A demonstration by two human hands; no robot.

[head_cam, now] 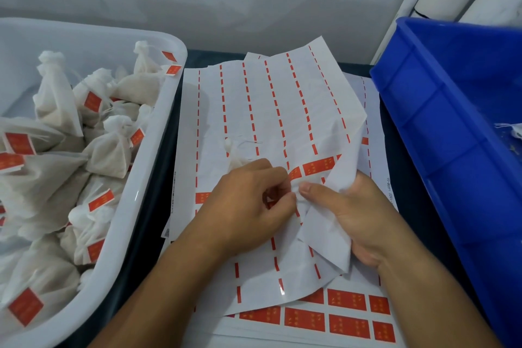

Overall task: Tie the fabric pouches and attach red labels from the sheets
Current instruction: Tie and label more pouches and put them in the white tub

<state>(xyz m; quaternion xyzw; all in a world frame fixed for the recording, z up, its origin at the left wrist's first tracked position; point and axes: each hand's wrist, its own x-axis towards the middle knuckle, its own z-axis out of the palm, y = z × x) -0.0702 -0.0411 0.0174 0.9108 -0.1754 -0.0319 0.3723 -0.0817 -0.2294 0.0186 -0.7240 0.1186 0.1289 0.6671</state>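
A stack of white label sheets (271, 110) lies in the middle of the table, the top one mostly stripped down to red dashes. A few red labels (318, 166) remain on it. My right hand (356, 215) grips the folded lower right part of that top sheet, thumb on top. My left hand (248, 203) pinches at a red label (294, 174) by the fold, fingertips meeting my right thumb. A small white fabric pouch (236, 155) with loose string lies on the sheet just beyond my left hand.
A white tub (158, 133) on the left holds several tied pouches with red labels. A blue crate (452, 121) stands at the right. Lower sheets show full red labels (305, 319) near the front edge. A grey wall runs behind.
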